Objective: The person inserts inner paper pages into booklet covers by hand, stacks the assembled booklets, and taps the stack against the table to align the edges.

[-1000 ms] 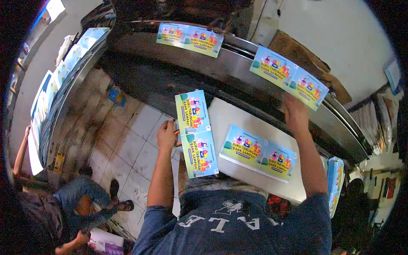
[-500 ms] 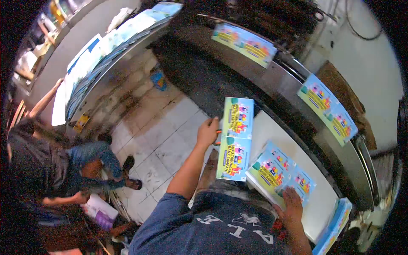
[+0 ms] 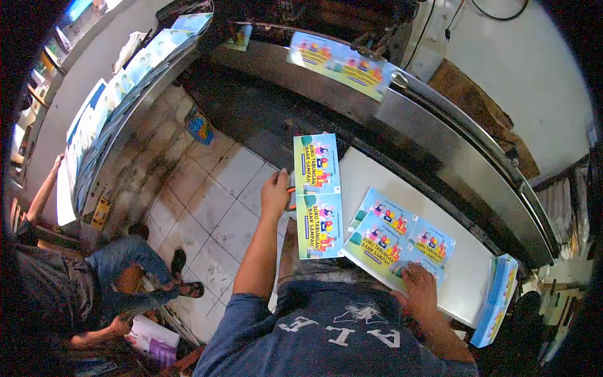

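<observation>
- The left hand (image 3: 275,193) curls its fingers nearly closed at the edge of a printed strip; what they grip underneath is hidden.
- An orange-and-dark loop (image 3: 291,198) shows between those fingers and the strip.
- The right hand (image 3: 419,289) lies palm down, fingers slightly spread, on a sheet pile.
- Just right of the left fingers, the printed strip (image 3: 318,196) has two covers end to end, each reading "BUKU TABUNGAN BANK SAMPAH".
- Under and beyond the right fingertips, the sheet pile (image 3: 384,242) carries the same words; its sheets overlap askew.
- Below the pile is a smooth white board (image 3: 465,267).
- Right of the right fingers stands a bundle of bluish printed paper (image 3: 494,301).
- Well beyond both hands, a blurred printed sheet (image 3: 339,66) sits against a long metal ledge (image 3: 427,135).
</observation>
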{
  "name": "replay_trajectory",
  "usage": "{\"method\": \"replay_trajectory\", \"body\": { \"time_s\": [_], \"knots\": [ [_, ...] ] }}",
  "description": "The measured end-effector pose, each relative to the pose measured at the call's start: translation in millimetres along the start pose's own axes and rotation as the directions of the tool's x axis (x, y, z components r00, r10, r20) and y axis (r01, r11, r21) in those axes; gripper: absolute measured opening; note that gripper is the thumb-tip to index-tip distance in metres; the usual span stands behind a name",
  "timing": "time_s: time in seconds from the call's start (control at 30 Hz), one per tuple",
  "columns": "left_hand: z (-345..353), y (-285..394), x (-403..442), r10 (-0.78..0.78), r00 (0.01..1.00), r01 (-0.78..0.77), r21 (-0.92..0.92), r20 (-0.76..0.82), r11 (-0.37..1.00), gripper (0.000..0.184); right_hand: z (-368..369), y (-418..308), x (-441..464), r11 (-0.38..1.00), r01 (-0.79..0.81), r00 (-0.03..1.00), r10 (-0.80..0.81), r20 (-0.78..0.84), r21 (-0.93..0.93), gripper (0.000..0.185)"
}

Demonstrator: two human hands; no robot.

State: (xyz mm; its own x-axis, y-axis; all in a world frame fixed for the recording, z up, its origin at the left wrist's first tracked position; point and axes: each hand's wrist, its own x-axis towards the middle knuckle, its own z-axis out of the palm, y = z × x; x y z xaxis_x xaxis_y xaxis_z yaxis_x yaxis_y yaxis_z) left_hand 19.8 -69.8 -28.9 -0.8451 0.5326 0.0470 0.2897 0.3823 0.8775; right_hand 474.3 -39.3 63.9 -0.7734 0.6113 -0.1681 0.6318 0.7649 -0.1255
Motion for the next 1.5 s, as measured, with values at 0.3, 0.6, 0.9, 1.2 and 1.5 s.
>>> {"method": "replay_trajectory", "body": {
  "time_s": [0.3, 0.6, 0.9, 1.2, 1.5],
  "knots": [
    [1.8, -6.0, -2.3, 0.103, 0.995, -0.103, 0.011, -0.009, 0.995, 0.050, -4.5, 1.2, -3.6, 0.999, -0.042, 0.999, 0.042, -0.013, -0.024, 0.066],
    [-8.5, 29.8, -5.9, -0.074, 0.997, 0.071, -0.108, -0.022, 0.992, 0.046, -127.2, 76.1, 52.4, 0.969, -0.227, 0.939, 0.191, 0.285, 0.100, 0.030],
    [-3.7, 14.2, -3.1, -0.218, 0.975, 0.220, -0.190, 0.034, 0.957, 0.044, -242.5, 149.0, 216.1, 0.874, -0.369, 0.508, -0.094, -0.856, -0.315, 0.047],
    [-0.8, 6.5, 1.0, -0.173, 0.983, 0.176, -0.054, 0.053, 0.983, 0.051, -100.1, 81.7, 191.1, 0.967, -0.250, 0.960, 0.240, -0.146, -0.054, 0.045],
    [-1.9, -4.0, 1.8, -0.077, 0.996, 0.076, 0.036, 0.040, 0.996, 0.051, -0.6, 6.0, 13.5, 0.996, 0.091, 0.995, -0.090, 0.047, -0.010, 0.067]
  ]
}}
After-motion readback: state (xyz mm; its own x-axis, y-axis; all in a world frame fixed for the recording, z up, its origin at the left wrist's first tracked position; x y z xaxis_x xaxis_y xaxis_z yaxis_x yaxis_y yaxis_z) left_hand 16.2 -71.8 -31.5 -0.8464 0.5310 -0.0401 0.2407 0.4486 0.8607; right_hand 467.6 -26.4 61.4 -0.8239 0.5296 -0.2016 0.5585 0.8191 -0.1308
